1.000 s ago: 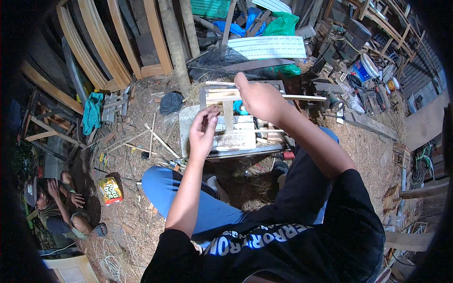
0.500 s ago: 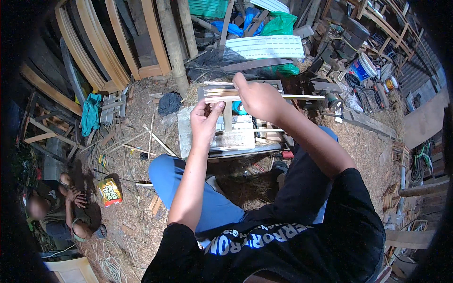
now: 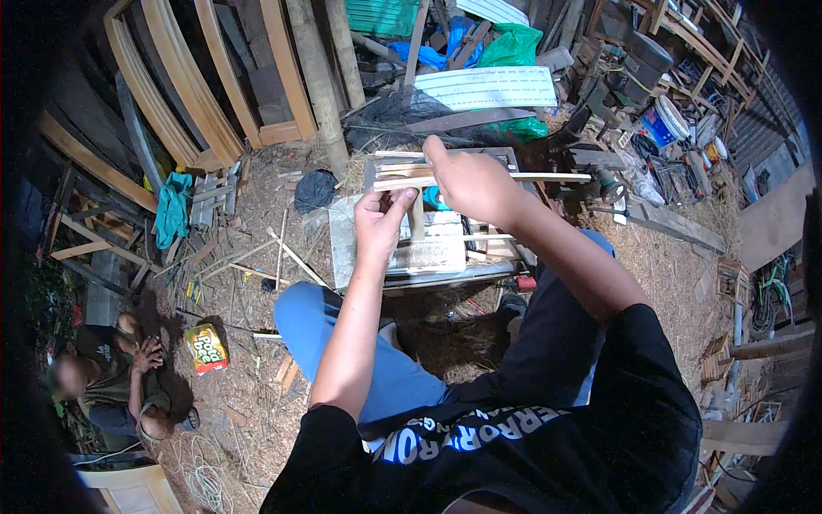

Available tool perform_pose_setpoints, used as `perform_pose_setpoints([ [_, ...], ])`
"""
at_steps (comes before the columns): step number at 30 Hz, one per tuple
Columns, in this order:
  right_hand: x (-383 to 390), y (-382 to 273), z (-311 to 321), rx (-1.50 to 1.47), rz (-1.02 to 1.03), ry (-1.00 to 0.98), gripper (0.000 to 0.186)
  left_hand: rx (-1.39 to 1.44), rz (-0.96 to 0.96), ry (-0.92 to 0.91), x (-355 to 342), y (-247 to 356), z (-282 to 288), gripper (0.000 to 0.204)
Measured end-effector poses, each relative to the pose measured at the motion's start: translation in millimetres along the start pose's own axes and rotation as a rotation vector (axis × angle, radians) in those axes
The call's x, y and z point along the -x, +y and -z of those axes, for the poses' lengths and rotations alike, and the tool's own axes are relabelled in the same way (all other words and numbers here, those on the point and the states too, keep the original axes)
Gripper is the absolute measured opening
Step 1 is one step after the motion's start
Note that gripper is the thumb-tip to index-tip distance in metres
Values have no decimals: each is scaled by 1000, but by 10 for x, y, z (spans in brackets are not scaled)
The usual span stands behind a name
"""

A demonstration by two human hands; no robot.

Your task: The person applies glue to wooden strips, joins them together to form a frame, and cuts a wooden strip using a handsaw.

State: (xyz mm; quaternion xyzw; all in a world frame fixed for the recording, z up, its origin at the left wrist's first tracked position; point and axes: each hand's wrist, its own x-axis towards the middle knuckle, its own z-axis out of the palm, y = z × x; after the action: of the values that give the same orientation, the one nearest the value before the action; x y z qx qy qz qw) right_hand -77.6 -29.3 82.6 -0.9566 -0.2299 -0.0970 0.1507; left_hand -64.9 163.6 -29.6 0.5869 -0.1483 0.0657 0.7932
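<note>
A long thin wooden strip [image 3: 552,176] lies crosswise above the low work table [image 3: 351,253]. My left hand [image 3: 381,224] pinches it near its left end, thumb on the near side. My right hand [image 3: 479,187] is closed over the strip's middle, its knuckles raised; the hand itself hides whatever its fingers grip. An upright wooden piece [image 3: 417,218] meets the strip from below, between my hands. Other thin strips rest just beyond, and another thin strip [image 3: 488,236] lies nearer me. A small turquoise thing [image 3: 432,199] shows partly beside my right hand.
A person [image 3: 111,377] sits on the ground at left, near a yellow snack bag [image 3: 206,349]. Wooden frames [image 3: 193,81] lean at the back left beside a post [image 3: 318,86]. Scrap sticks litter the ground. A white bucket [image 3: 666,122] stands among clutter at the right.
The view has shifted slightly. Both hands stay on the same spots, with hardly any visible movement. The seated person's hands have moved a little.
</note>
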Motion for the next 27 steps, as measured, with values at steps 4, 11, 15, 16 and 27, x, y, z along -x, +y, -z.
perform_pose_setpoints([
  [4,2,-2,-6,-19,10,14,23,2,-30,-7,-3,-8,1,20],
  [11,26,45,-20,9,-3,53,21,-51,8,12,0,-20,-39,20],
  [15,70,107,-30,12,-13,83,19,-90,40,40,21,-102,-64,17],
  [16,92,130,-22,11,-18,85,18,-126,58,48,25,-136,-67,18],
  [27,283,459,86,-6,-84,132,21,-272,89,-30,179,-487,-30,19],
])
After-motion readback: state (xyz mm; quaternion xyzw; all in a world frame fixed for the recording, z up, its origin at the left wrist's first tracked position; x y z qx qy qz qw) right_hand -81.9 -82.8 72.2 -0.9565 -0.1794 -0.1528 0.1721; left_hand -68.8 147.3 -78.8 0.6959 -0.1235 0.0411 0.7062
